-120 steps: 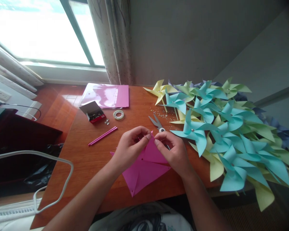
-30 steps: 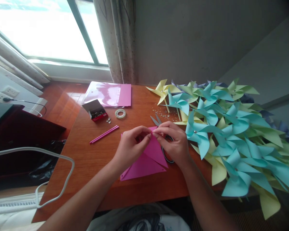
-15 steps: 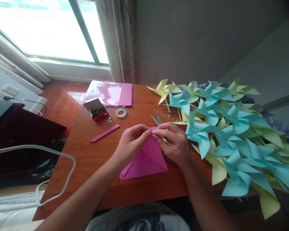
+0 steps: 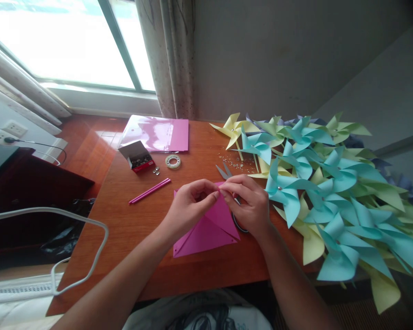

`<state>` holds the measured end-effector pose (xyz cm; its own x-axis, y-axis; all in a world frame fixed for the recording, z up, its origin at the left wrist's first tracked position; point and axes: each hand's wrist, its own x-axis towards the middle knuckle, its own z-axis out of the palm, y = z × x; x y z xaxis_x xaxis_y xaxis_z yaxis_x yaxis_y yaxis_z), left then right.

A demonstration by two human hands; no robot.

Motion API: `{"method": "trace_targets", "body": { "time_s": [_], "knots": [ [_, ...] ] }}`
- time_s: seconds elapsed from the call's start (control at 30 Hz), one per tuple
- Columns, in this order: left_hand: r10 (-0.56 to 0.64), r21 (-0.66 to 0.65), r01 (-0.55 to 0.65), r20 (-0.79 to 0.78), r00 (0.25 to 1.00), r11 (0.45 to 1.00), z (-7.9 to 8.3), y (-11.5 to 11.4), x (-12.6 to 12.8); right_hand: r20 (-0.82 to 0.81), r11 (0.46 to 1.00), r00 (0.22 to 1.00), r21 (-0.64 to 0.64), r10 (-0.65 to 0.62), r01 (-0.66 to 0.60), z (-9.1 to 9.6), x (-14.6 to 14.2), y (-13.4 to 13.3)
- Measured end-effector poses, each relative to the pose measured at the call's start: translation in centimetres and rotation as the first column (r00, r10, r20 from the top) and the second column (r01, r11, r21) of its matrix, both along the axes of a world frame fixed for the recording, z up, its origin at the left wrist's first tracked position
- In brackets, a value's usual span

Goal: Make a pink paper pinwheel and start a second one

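Observation:
A square of pink paper (image 4: 203,238), with cuts running from its corners and small holes at them, lies on the table in front of me. Over its far edge my left hand (image 4: 194,199) and my right hand (image 4: 246,199) meet, fingertips pinched together. Whatever sits between the fingertips is too small or hidden to make out. Partly under my right hand lie open scissors (image 4: 223,171), with blades pointing away and a dark handle loop showing beside the paper.
Paper pinwheels (image 4: 339,247) are heaped along the right. To the left are two pink sticks (image 4: 150,191), a small open box (image 4: 137,158) of metal pieces, a tape roll (image 4: 173,161) and pink sheets in a clear sleeve (image 4: 151,133). Tiny bits (image 4: 239,162) lie scattered behind the scissors.
My left hand has shifted slightly to the right, its fingertips still meeting those of my right hand. The pink paper has moved very slightly; the other things on the table stay put.

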<state>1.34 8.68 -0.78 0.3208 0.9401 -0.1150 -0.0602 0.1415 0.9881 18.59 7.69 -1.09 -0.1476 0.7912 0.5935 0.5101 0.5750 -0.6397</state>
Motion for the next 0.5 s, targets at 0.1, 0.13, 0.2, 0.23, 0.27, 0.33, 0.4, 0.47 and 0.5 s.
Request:
{"method": "trace_targets", "body": {
  "time_s": [0.1,0.13,0.2,0.23,0.27,0.33,0.4,0.47,0.5],
  "knots": [
    [0.001,0.013,-0.001,-0.006,1.0,1.0,0.0,0.06,-0.06,0.009,1.0,1.0,0.024,-0.013,0.013,-0.13,0.05,-0.12],
    [0.006,0.013,-0.006,-0.003,1.0,1.0,0.02,0.07,-0.07,0.015,0.999,1.0,0.029,-0.015,0.015,-0.21,0.07,-0.17],
    [0.022,0.008,-0.022,-0.006,1.0,1.0,0.09,0.08,-0.09,0.025,0.999,1.0,0.032,-0.016,0.015,-0.37,0.1,-0.25],
    [0.03,0.003,-0.03,-0.01,1.0,1.0,0.12,0.09,-0.09,0.029,0.999,0.999,0.03,-0.013,0.012,-0.43,0.1,-0.28],
    [0.037,-0.003,-0.037,-0.01,0.999,0.999,0.14,0.09,-0.1,0.032,1.0,0.999,0.03,-0.008,0.007,-0.47,0.09,-0.29],
    [0.043,-0.012,-0.043,-0.003,0.999,0.999,0.15,0.11,-0.11,0.035,0.999,0.999,0.033,0.003,-0.004,-0.48,0.04,-0.3],
    [0.039,-0.005,-0.039,-0.001,0.999,0.999,0.09,0.12,-0.13,0.029,0.999,1.0,0.036,-0.005,0.003,-0.4,-0.04,-0.3],
    [0.034,0.016,-0.034,-0.016,0.999,0.999,-0.01,0.14,-0.16,0.022,0.999,0.999,0.023,-0.031,0.031,-0.29,-0.12,-0.31],
    [0.032,0.03,-0.031,-0.028,0.999,0.999,-0.06,0.14,-0.16,0.02,0.999,0.999,0.014,-0.043,0.042,-0.24,-0.15,-0.31]
  ]
}}
